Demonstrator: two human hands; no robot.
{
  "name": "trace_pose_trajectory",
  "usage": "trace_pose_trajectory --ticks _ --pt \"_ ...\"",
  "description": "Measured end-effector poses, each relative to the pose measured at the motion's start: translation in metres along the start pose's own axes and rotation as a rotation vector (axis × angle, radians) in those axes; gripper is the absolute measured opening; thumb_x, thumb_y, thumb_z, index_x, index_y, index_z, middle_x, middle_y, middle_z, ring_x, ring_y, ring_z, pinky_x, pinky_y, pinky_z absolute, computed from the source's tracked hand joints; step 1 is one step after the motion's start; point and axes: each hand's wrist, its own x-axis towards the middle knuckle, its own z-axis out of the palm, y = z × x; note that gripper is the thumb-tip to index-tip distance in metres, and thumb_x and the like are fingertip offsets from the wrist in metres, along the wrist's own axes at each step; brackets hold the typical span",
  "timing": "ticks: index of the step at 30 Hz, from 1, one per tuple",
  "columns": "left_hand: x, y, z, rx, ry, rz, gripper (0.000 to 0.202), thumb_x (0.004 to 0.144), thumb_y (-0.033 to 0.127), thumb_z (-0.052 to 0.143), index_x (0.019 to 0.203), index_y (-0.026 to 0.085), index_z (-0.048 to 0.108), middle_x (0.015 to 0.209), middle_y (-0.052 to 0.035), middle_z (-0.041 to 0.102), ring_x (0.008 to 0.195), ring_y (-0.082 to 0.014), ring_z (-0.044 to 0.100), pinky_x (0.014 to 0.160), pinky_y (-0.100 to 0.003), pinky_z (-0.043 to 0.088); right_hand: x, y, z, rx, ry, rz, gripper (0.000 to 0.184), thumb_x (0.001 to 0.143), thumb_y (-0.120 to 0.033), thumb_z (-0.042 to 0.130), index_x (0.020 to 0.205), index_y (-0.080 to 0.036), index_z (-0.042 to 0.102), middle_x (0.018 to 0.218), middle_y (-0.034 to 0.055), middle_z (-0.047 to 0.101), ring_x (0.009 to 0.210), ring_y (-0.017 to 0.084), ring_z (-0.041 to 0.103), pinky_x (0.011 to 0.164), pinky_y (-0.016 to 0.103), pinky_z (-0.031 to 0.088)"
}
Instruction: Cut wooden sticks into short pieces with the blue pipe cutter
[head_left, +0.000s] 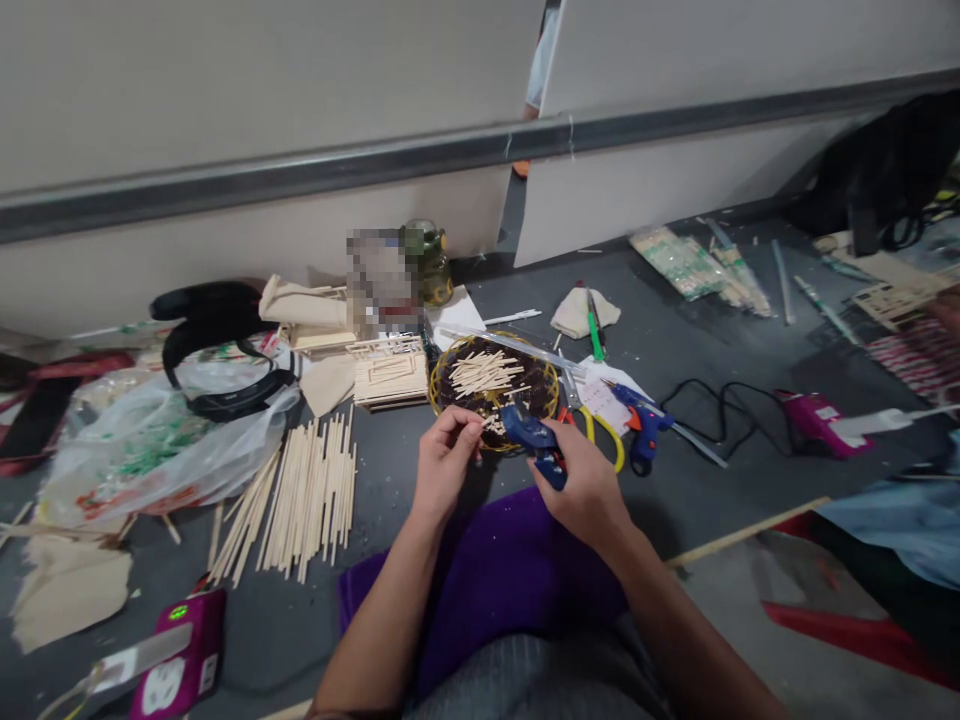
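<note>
My right hand (581, 490) grips a blue cutter with blue handles (534, 440), its jaws pointing left toward my left hand. My left hand (444, 462) pinches a short piece of wooden stick (491, 424) at the cutter's jaws. Both hands hover just in front of a round yellow wire basket (442, 375) that holds several short cut stick pieces (484, 372). A row of long wooden sticks (307, 495) lies on the grey floor to the left of my left hand. A purple cloth (495, 570) covers my lap below both hands.
A blue glue gun (641, 425) with a black cord and yellow-handled scissors (604, 435) lie right of the basket. A small stick model (390, 375), black headphones (217, 340) and a plastic bag (150, 440) lie to the left. A magenta power strip (184, 655) sits near left. Another person's sleeve (900, 520) is at right.
</note>
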Motion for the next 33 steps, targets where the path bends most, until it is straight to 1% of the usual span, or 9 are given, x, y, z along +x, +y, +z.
trace_pose_trajectory --ticks 1,4,9,14,18,22,26,29,33 --pt "0.0 0.001 0.001 -0.03 -0.012 -0.018 0.025 0.078 0.043 0.071 0.078 0.019 0.065 0.063 0.003 0.054 0.053 -0.0098 0.047 0.052 -0.022 0.04 -0.002 0.003 0.002 -0.06 0.003 -0.04 0.038 0.081 -0.022 0.053 0.119 -0.016 0.056 0.108 0.0144 0.067 0.101 0.03 0.063 0.089 0.044 0.05" --pt "-0.002 0.004 0.003 -0.071 -0.038 -0.034 0.026 0.076 0.044 0.073 0.077 0.019 0.066 0.064 0.0026 0.055 0.053 -0.0096 0.048 0.051 -0.021 0.041 -0.007 0.008 0.004 -0.186 0.006 -0.115 0.042 0.078 -0.019 0.053 0.119 -0.013 0.055 0.105 0.0156 0.068 0.096 0.032 0.063 0.085 0.044 0.049" --pt "-0.003 0.005 0.002 -0.043 -0.082 0.006 0.024 0.078 0.042 0.072 0.077 0.018 0.068 0.071 0.001 0.055 0.054 -0.0089 0.049 0.05 -0.021 0.042 -0.008 0.002 0.003 -0.255 0.005 -0.151 0.042 0.078 -0.02 0.053 0.12 -0.011 0.054 0.103 0.0158 0.067 0.095 0.032 0.062 0.082 0.043 0.047" --pt "-0.006 0.008 0.0 0.06 -0.142 0.08 0.023 0.082 0.041 0.068 0.076 0.019 0.07 0.074 -0.0014 0.055 0.06 -0.0117 0.05 0.053 -0.023 0.043 -0.008 -0.005 0.002 -0.231 -0.019 -0.131 0.044 0.077 -0.018 0.054 0.12 -0.011 0.054 0.104 0.0149 0.066 0.096 0.031 0.061 0.085 0.042 0.046" --pt "-0.009 0.012 -0.001 0.206 -0.188 0.168 0.02 0.087 0.036 0.064 0.076 0.02 0.07 0.077 -0.0035 0.057 0.066 -0.0142 0.052 0.059 -0.024 0.044 -0.009 -0.005 0.003 -0.218 -0.026 -0.117 0.046 0.075 -0.019 0.056 0.12 -0.01 0.055 0.104 0.0151 0.067 0.095 0.031 0.061 0.085 0.042 0.046" --pt "-0.012 0.018 0.0 0.29 -0.186 0.263 0.019 0.089 0.029 0.06 0.076 0.019 0.07 0.075 -0.0033 0.058 0.068 -0.0146 0.054 0.062 -0.025 0.043 -0.008 -0.007 0.002 -0.202 -0.045 -0.086 0.048 0.073 -0.019 0.055 0.121 -0.011 0.055 0.105 0.0148 0.067 0.094 0.031 0.061 0.085 0.043 0.046" --pt "-0.013 0.02 0.0 0.336 -0.175 0.371 0.016 0.089 0.02 0.059 0.076 0.018 0.067 0.073 -0.0015 0.057 0.068 -0.0129 0.053 0.062 -0.023 0.041 -0.007 -0.009 0.002 -0.181 -0.096 -0.051 0.047 0.076 -0.02 0.053 0.122 -0.011 0.054 0.105 0.0149 0.066 0.095 0.031 0.061 0.085 0.046 0.047" --pt "-0.014 0.021 -0.001 0.355 -0.162 0.396 0.015 0.089 0.016 0.058 0.077 0.017 0.066 0.074 -0.0009 0.056 0.068 -0.0121 0.053 0.062 -0.022 0.041 -0.007 -0.01 0.003 -0.154 -0.107 -0.071 0.048 0.077 -0.022 0.054 0.125 -0.011 0.052 0.107 0.0152 0.066 0.097 0.031 0.061 0.086 0.046 0.048" --pt "-0.016 0.023 -0.002 0.389 -0.162 0.414 0.016 0.089 0.013 0.057 0.076 0.017 0.064 0.072 -0.0004 0.055 0.068 -0.0117 0.053 0.062 -0.022 0.041 -0.011 -0.007 0.006 -0.121 -0.076 -0.12 0.052 0.078 -0.021 0.055 0.128 -0.012 0.047 0.11 0.0156 0.065 0.101 0.031 0.061 0.088 0.046 0.049"
